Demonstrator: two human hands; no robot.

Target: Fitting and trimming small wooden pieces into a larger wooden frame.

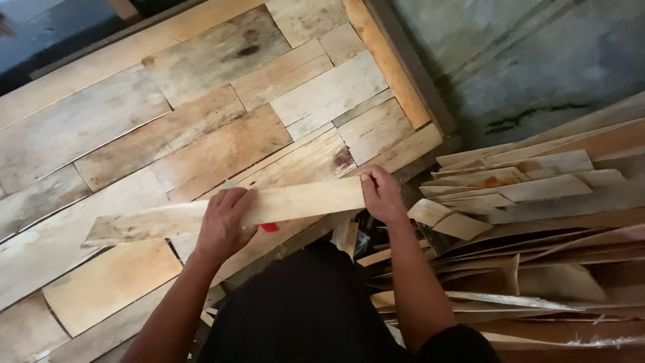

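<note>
A long pale veneer strip lies across the near edge of a bed of laid wood veneer sheets. My left hand presses flat on the strip's middle, fingers spread over it. My right hand grips the strip's right end, fingers curled over its edge. A small red object peeks out from under my left hand; what it is I cannot tell.
A pile of loose curled veneer pieces fills the right side. A wooden frame edge borders the bed on the right, with grey concrete floor beyond. My dark-clothed knee is at the bottom centre.
</note>
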